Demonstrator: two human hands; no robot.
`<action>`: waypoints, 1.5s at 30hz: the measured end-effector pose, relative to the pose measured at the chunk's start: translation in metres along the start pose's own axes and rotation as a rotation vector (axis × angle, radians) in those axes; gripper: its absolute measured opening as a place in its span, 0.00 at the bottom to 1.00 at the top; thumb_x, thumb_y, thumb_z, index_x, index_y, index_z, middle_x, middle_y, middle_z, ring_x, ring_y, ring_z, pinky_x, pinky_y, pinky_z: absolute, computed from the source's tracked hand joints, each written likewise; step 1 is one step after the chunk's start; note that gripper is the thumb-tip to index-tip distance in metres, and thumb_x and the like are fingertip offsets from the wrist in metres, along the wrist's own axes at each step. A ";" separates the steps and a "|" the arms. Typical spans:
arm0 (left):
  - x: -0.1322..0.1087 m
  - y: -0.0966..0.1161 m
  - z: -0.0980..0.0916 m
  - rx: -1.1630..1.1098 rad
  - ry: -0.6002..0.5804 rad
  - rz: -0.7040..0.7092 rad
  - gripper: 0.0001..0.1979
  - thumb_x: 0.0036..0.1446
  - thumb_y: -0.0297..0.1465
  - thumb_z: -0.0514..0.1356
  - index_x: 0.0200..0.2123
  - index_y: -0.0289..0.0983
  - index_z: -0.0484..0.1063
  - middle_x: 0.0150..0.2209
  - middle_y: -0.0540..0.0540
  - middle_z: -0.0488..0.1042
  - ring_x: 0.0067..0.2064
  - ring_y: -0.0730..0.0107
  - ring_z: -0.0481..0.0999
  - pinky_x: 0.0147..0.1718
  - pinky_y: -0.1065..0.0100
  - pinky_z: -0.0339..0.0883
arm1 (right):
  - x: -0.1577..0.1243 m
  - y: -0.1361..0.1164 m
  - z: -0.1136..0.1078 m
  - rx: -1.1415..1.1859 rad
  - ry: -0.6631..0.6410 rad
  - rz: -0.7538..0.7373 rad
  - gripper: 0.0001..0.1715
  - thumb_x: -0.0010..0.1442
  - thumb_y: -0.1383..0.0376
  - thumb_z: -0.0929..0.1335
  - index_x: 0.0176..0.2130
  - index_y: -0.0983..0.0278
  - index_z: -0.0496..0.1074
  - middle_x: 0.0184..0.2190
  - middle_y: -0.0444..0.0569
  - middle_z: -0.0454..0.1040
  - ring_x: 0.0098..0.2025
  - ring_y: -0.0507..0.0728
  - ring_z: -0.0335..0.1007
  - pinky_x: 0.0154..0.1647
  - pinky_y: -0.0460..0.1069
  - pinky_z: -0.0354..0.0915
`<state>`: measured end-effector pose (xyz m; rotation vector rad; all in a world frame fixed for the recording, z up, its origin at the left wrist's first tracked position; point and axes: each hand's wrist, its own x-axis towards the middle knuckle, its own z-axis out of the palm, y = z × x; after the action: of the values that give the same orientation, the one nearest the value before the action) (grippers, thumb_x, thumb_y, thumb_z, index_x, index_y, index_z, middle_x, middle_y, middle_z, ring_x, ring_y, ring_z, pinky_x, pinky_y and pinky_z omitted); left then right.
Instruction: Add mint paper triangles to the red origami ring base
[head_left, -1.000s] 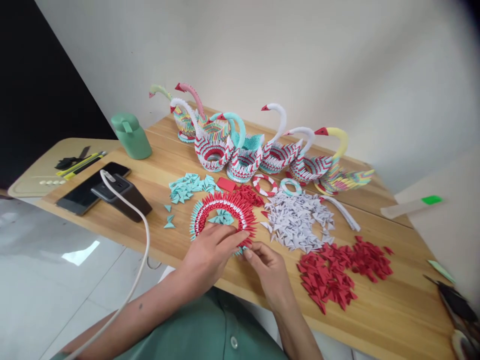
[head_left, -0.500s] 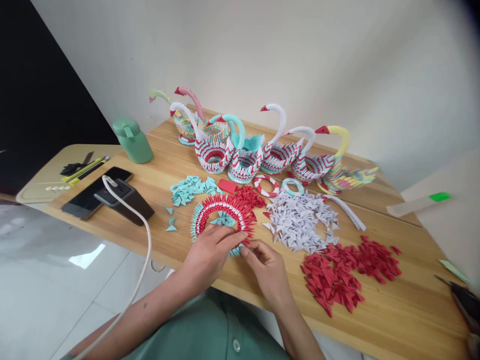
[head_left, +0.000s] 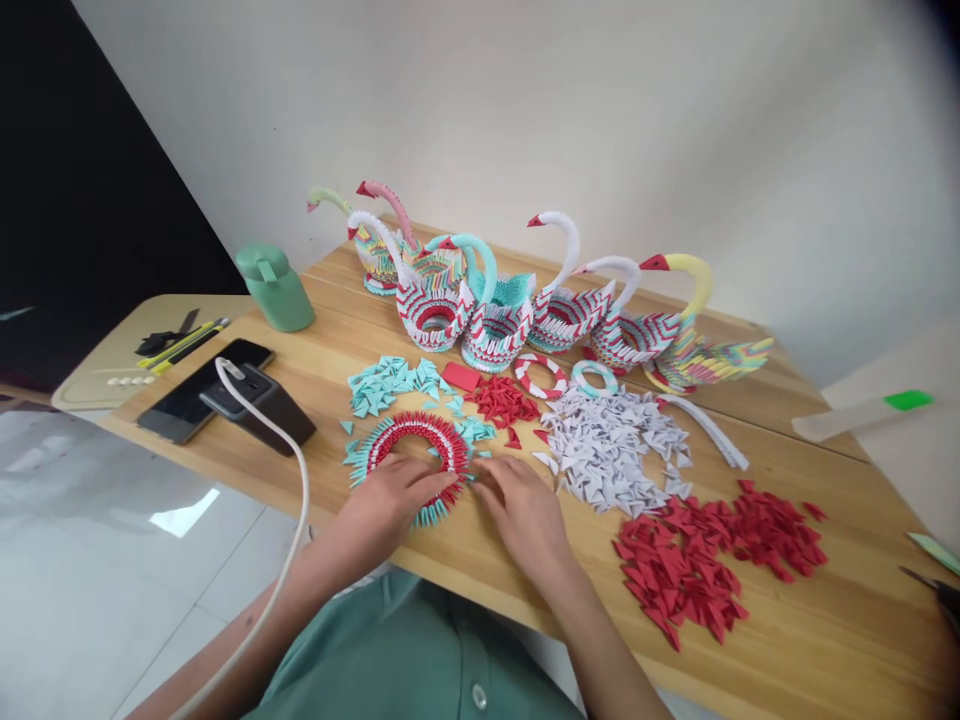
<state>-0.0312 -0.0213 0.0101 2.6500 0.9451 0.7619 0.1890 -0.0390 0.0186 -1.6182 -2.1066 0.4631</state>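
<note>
My left hand (head_left: pixel 391 502) grips the near side of a ring of folded paper triangles (head_left: pixel 439 428), with its thumb across the rim. The ring has red and white rows, and turquoise pieces along its left and near outer edge. Just right of the ring, my right hand (head_left: pixel 525 512) has its fingers bent and drawn together low over the table. A bit of turquoise paper (head_left: pixel 471 478) shows at its fingertips, partly hidden. Loose turquoise triangles (head_left: pixel 474 430) lie just beyond those fingers, and a larger turquoise pile (head_left: pixel 390 384) is behind the ring.
Several paper swans (head_left: pixel 499 335) stand along the back. White triangles (head_left: pixel 615 450) and red triangles (head_left: pixel 682 570) are heaped to the right. On the left are a green bottle (head_left: pixel 276 290), a phone (head_left: pixel 169 415) and a black device (head_left: pixel 262 405) whose white cable (head_left: pixel 300 500) crosses my left forearm.
My right hand has moved off the ring's edge to the table beside it. The ring has shifted left and tilted flatter with my left hand, uncovering turquoise triangles. The camera view has shifted slightly.
</note>
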 end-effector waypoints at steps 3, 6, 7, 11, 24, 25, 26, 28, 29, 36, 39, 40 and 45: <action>0.000 0.004 0.002 0.017 -0.020 -0.072 0.16 0.65 0.27 0.53 0.55 0.35 0.69 0.39 0.42 0.76 0.41 0.60 0.75 0.43 0.58 0.67 | 0.008 -0.005 0.005 -0.118 -0.006 -0.038 0.07 0.64 0.69 0.67 0.41 0.61 0.74 0.39 0.53 0.77 0.44 0.64 0.73 0.41 0.54 0.67; 0.001 0.013 0.002 0.060 -0.070 -0.179 0.25 0.59 0.33 0.64 0.58 0.37 0.66 0.43 0.40 0.75 0.45 0.56 0.73 0.45 0.55 0.67 | 0.006 0.001 0.007 -0.120 0.016 -0.060 0.09 0.66 0.69 0.64 0.35 0.61 0.73 0.35 0.51 0.75 0.40 0.62 0.72 0.39 0.53 0.66; 0.002 0.016 0.003 0.079 -0.087 -0.209 0.27 0.56 0.33 0.66 0.59 0.38 0.65 0.44 0.40 0.75 0.45 0.55 0.73 0.45 0.54 0.66 | 0.004 0.004 0.007 -0.111 0.028 -0.063 0.10 0.66 0.69 0.63 0.35 0.61 0.72 0.34 0.51 0.75 0.39 0.61 0.72 0.38 0.53 0.65; 0.006 0.024 0.004 0.122 -0.149 -0.270 0.30 0.54 0.29 0.67 0.60 0.40 0.64 0.44 0.42 0.74 0.45 0.55 0.72 0.45 0.54 0.66 | -0.007 0.016 0.006 -0.086 0.052 -0.050 0.11 0.67 0.69 0.61 0.36 0.61 0.70 0.34 0.52 0.75 0.38 0.62 0.72 0.38 0.54 0.65; 0.001 0.027 0.008 0.077 -0.025 -0.191 0.34 0.52 0.21 0.62 0.61 0.39 0.59 0.41 0.44 0.72 0.42 0.58 0.72 0.47 0.52 0.65 | 0.013 0.005 0.005 -0.371 -0.029 -0.037 0.04 0.65 0.67 0.66 0.37 0.60 0.71 0.35 0.51 0.75 0.37 0.62 0.75 0.27 0.50 0.59; 0.002 0.028 0.007 0.064 -0.004 -0.190 0.34 0.51 0.20 0.61 0.62 0.40 0.58 0.42 0.44 0.72 0.43 0.58 0.72 0.48 0.52 0.66 | 0.013 0.008 0.007 -0.355 -0.014 -0.052 0.06 0.65 0.67 0.65 0.35 0.60 0.70 0.34 0.50 0.74 0.35 0.61 0.75 0.26 0.50 0.58; 0.002 0.028 0.006 0.053 0.011 -0.190 0.35 0.52 0.20 0.61 0.62 0.40 0.57 0.42 0.44 0.72 0.43 0.58 0.72 0.48 0.53 0.66 | 0.012 0.012 0.008 -0.318 0.010 -0.064 0.08 0.66 0.67 0.64 0.34 0.60 0.70 0.32 0.50 0.74 0.34 0.60 0.74 0.26 0.50 0.58; 0.004 0.029 0.003 0.037 0.041 -0.187 0.34 0.52 0.21 0.60 0.62 0.40 0.57 0.43 0.44 0.73 0.44 0.59 0.72 0.48 0.54 0.67 | 0.007 0.021 0.007 -0.191 0.053 -0.079 0.11 0.67 0.65 0.62 0.33 0.59 0.70 0.31 0.49 0.74 0.32 0.59 0.73 0.28 0.50 0.59; 0.005 0.030 0.002 0.029 0.053 -0.182 0.34 0.52 0.21 0.61 0.62 0.40 0.57 0.44 0.43 0.73 0.44 0.58 0.72 0.48 0.54 0.67 | 0.005 0.025 0.006 -0.124 0.104 -0.049 0.12 0.67 0.63 0.62 0.32 0.59 0.70 0.30 0.50 0.75 0.32 0.60 0.72 0.29 0.50 0.60; 0.013 0.038 -0.004 -0.056 0.149 -0.173 0.31 0.56 0.25 0.59 0.62 0.40 0.55 0.49 0.40 0.72 0.49 0.57 0.72 0.48 0.54 0.69 | -0.020 0.016 -0.016 0.732 0.189 0.386 0.16 0.61 0.51 0.68 0.31 0.60 0.68 0.21 0.43 0.72 0.23 0.56 0.69 0.28 0.49 0.65; 0.017 0.041 -0.004 -0.073 0.182 -0.161 0.30 0.57 0.25 0.58 0.62 0.40 0.55 0.50 0.40 0.72 0.51 0.56 0.72 0.49 0.54 0.69 | -0.032 0.004 -0.016 1.012 0.180 0.505 0.17 0.56 0.50 0.72 0.33 0.61 0.70 0.26 0.46 0.78 0.27 0.56 0.73 0.34 0.50 0.69; 0.018 0.042 -0.004 -0.076 0.190 -0.156 0.29 0.58 0.25 0.58 0.62 0.40 0.56 0.50 0.40 0.72 0.51 0.56 0.72 0.49 0.53 0.69 | -0.035 0.000 -0.015 1.054 0.172 0.524 0.18 0.55 0.51 0.73 0.34 0.61 0.71 0.28 0.47 0.79 0.28 0.56 0.74 0.36 0.50 0.69; 0.023 0.047 -0.005 -0.089 0.211 -0.137 0.28 0.58 0.26 0.58 0.62 0.39 0.57 0.50 0.39 0.73 0.50 0.56 0.73 0.48 0.53 0.69 | -0.044 -0.012 -0.011 1.025 0.218 0.496 0.16 0.56 0.52 0.73 0.34 0.61 0.73 0.23 0.45 0.77 0.27 0.55 0.72 0.36 0.48 0.67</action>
<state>0.0055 -0.0426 0.0407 2.4354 1.1043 1.0392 0.1950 -0.0850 0.0274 -1.3949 -0.9550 1.2068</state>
